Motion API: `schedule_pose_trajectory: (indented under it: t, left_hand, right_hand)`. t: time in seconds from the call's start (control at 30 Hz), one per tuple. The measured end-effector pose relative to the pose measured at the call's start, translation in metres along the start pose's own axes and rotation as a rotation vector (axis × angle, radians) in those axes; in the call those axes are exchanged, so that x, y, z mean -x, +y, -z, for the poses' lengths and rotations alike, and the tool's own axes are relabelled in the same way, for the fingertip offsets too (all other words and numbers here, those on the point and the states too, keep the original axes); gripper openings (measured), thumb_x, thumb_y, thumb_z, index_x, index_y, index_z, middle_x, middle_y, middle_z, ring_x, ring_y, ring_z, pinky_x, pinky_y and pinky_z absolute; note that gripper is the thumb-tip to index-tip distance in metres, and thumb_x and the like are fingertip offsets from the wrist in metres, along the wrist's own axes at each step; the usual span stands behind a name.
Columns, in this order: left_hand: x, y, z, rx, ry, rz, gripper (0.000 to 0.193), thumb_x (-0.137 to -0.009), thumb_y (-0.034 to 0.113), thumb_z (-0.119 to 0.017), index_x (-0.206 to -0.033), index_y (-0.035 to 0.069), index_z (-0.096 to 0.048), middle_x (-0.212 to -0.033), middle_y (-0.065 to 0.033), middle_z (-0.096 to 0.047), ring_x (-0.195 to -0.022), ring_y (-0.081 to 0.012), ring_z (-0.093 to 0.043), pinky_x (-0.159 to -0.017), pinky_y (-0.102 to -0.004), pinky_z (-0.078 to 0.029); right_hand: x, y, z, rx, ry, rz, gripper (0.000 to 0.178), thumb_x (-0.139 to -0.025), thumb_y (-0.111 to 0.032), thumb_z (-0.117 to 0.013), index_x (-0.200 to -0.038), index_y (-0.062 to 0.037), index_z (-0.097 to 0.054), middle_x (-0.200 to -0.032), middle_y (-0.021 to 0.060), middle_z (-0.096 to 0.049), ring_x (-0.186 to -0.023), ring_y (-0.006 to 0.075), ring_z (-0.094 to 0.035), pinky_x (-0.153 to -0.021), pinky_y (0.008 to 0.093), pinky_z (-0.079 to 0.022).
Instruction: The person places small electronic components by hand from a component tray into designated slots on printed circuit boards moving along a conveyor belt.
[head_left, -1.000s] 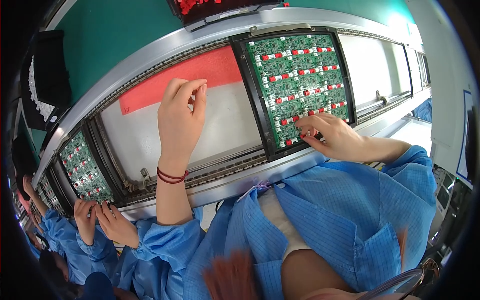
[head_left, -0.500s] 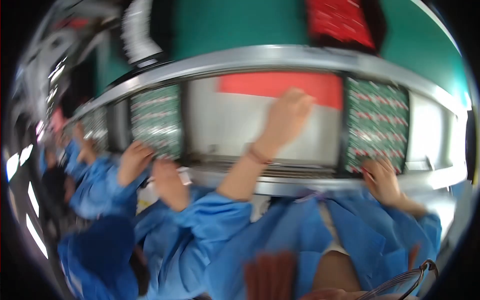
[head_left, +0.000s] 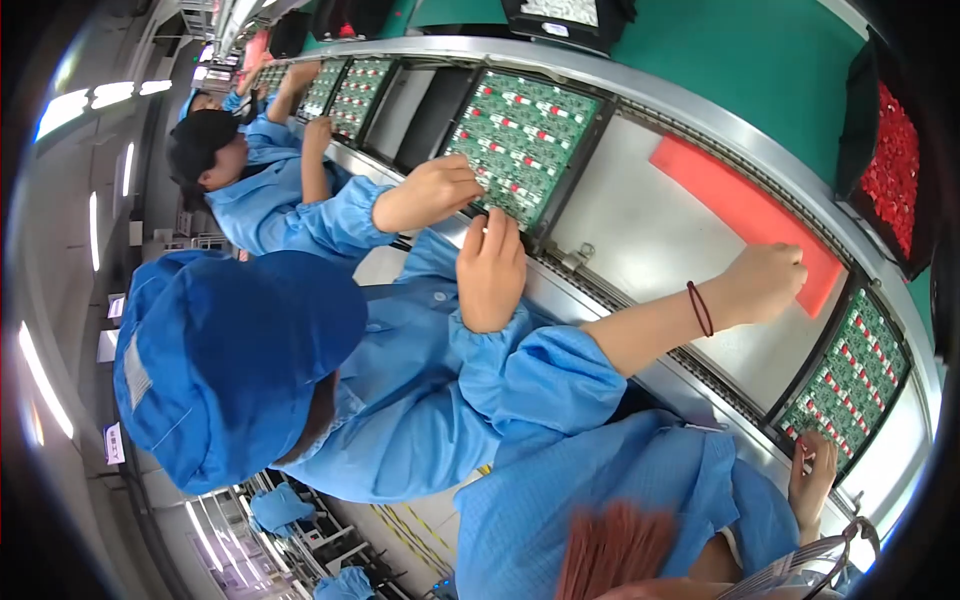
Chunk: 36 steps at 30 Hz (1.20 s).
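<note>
My left hand [head_left: 762,284], with a dark cord round its wrist, hangs over the metal conveyor bed by a red strip [head_left: 745,205]. Its fingers are curled closed, and whatever they may hold is hidden. My right hand [head_left: 815,466] is at the near edge of a green circuit board [head_left: 848,375] set with rows of small red and white parts. The thumb and fingers are bent together there, against the board's near row. What lies between those fingertips is too small to make out.
Beyond the rail [head_left: 690,97] are a black bin of red parts [head_left: 893,175] and a bin of white parts [head_left: 563,10]. To my left a blue-capped co-worker [head_left: 235,355] has both hands at another circuit board [head_left: 530,140]. More people and boards line the conveyor.
The view has swung left and tilted, and the blur has gone. My left hand stays closed over the conveyor bed; my right hand stays at the same board's near edge.
</note>
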<state>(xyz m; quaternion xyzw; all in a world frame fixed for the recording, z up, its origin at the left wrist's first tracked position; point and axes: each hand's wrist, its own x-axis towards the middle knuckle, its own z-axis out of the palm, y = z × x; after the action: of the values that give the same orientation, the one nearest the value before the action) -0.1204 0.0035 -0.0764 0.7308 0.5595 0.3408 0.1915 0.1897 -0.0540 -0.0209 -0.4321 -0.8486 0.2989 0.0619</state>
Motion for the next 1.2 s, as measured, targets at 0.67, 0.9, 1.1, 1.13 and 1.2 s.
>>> schedule_pose_trajectory:
  t: [0.67,0.9,1.1,1.13,1.2]
  left_hand:
    - [-0.002,0.008,0.031,-0.016,0.018,-0.036,0.009,-0.081,0.011,-0.063,-0.089,0.007,-0.065,-0.079,-0.0074,-0.064,-0.060,-0.0227,-0.059,-0.054,-0.0306,-0.047]
    - [-0.002,0.011,0.027,-0.034,-0.007,-0.043,0.006,-0.082,0.013,-0.061,-0.083,0.008,-0.061,-0.070,-0.0042,-0.061,-0.060,-0.0226,-0.058,-0.052,-0.0307,-0.046]
    - [-0.005,0.007,0.031,-0.032,-0.043,-0.024,0.007,-0.083,0.014,-0.061,-0.084,0.008,-0.062,-0.073,-0.0042,-0.063,-0.061,-0.0219,-0.059,-0.052,-0.0302,-0.047]
    - [-0.004,0.006,0.034,-0.039,-0.047,-0.014,0.007,-0.083,0.014,-0.061,-0.085,0.008,-0.062,-0.075,-0.0047,-0.063,-0.062,-0.0225,-0.060,-0.053,-0.0310,-0.047]
    - [-0.002,0.007,0.036,-0.067,-0.055,0.004,0.007,-0.082,0.013,-0.061,-0.086,0.007,-0.062,-0.076,-0.0052,-0.064,-0.064,-0.0231,-0.060,-0.055,-0.0319,-0.048]
  right_hand:
    - [-0.012,-0.016,0.008,0.077,0.045,0.090,0.023,-0.074,0.000,-0.066,-0.096,-0.0034,-0.058,-0.081,0.0072,-0.061,-0.064,0.0233,-0.052,-0.063,0.0352,-0.042]
    - [-0.006,-0.009,0.003,0.023,0.139,0.084,0.022,-0.074,0.000,-0.067,-0.094,-0.0035,-0.057,-0.082,0.0051,-0.062,-0.064,0.0199,-0.054,-0.063,0.0321,-0.043]
    - [-0.010,-0.011,0.007,0.073,0.092,0.117,0.025,-0.075,0.000,-0.067,-0.097,-0.0036,-0.057,-0.077,0.0054,-0.059,-0.068,0.0195,-0.055,-0.065,0.0319,-0.044]
    - [-0.012,-0.010,0.006,0.080,0.084,0.135,0.025,-0.073,0.001,-0.067,-0.096,-0.0025,-0.057,-0.080,0.0068,-0.060,-0.070,0.0212,-0.055,-0.066,0.0330,-0.044]
    - [-0.011,-0.013,0.009,0.068,0.080,0.166,0.026,-0.072,0.003,-0.068,-0.095,-0.0014,-0.058,-0.083,0.0083,-0.062,-0.072,0.0229,-0.056,-0.067,0.0342,-0.045]
